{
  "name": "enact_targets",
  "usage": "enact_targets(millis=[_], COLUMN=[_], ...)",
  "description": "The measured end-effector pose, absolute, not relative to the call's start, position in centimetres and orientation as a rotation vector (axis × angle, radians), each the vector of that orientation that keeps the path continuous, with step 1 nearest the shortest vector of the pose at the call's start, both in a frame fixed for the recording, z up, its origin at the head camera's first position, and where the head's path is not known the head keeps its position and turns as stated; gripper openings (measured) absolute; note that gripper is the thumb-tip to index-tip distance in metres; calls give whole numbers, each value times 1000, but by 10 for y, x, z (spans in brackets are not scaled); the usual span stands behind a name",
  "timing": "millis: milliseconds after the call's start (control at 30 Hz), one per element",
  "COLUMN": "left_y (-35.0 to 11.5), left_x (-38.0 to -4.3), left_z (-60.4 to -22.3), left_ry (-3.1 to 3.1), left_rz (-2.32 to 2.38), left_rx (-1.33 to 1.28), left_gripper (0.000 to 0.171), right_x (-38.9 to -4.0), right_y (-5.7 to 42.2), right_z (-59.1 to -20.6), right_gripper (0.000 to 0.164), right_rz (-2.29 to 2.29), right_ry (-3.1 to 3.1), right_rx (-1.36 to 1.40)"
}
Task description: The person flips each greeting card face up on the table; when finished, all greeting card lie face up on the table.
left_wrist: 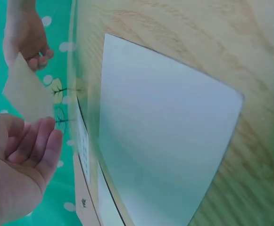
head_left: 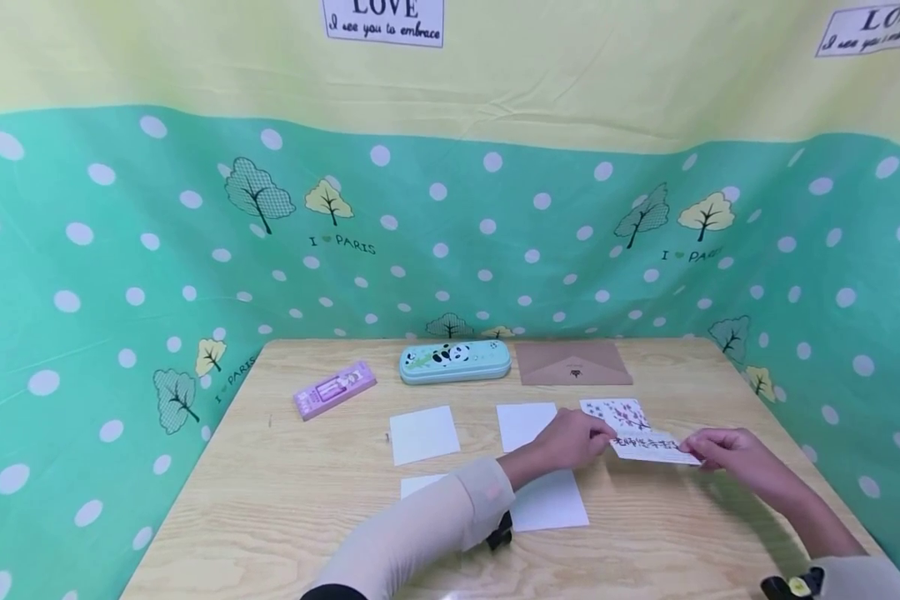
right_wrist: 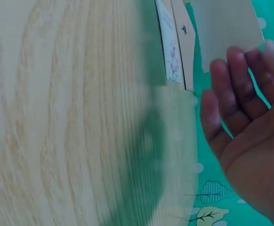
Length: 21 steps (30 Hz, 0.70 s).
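Observation:
A white card with dark handwritten characters (head_left: 648, 447) is held just above the table by both hands. My left hand (head_left: 572, 439) pinches its left edge between thumb and fingers. At the opposite edge, my right hand (head_left: 731, 454) pinches it too. Both wrist views show the card's plain back (left_wrist: 28, 92). Behind it on the table lies a card with printed flowers (head_left: 615, 412), partly covered by the held one in the head view. Beneath the left forearm, a blank white card (head_left: 551, 502) lies flat; another blank card (head_left: 523, 423) is beside the left hand.
More white cards lie left of the arm, including a blank one (head_left: 424, 436). At the back are a purple box (head_left: 335, 390), a light-blue panda pencil case (head_left: 456, 362) and a brown envelope (head_left: 573, 364). A patterned curtain (head_left: 450, 233) surrounds the wooden table (head_left: 270, 500).

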<state>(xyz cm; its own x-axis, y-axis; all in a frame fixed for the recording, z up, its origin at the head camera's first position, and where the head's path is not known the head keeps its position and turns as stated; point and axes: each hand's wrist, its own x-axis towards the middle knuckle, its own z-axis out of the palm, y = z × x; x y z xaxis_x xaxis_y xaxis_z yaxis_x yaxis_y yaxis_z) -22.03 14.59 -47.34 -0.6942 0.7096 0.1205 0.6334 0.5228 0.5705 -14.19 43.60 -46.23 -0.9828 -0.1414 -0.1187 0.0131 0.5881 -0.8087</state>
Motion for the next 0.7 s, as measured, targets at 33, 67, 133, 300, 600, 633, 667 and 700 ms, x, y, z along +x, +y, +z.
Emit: enact_targets(millis=[33,67,133,300,600,633,667,700], left_y=[146,147,147,150,157,158,159,160], left_x=[-220,-219,-216,-211,-203,-203,-202,-202], left_z=[-474,-475,-476,-481,-489,-489,-489,-489], left_ry=[2621,2615,2594,2581,2615,2616,2621,2625], left_rz=[904,881,832,585,313,300,281,268], left_rx=[1152,1153,1144,1232,1297,1300,1307,1317], left_gripper=[22,22,20,19,28,28,29,29], right_x=[-142,-143,-145,-148,-146,-146,-146,-146], right_y=[434,431,427,422,422,422,422,423], right_z=[-464,-465,-468,-475,-487,-488,-488,-489], right_gripper=[32,29,31,44,49,49,48,48], right_rz=[-1306,-1262,-1190,-1089,-938,-923,-909,-892], right_ry=[2670,2692,2716,2741,2769,2774,2780,2784], right_rx=[-101,-94,-89,-168,-291,-301,-315,-326])
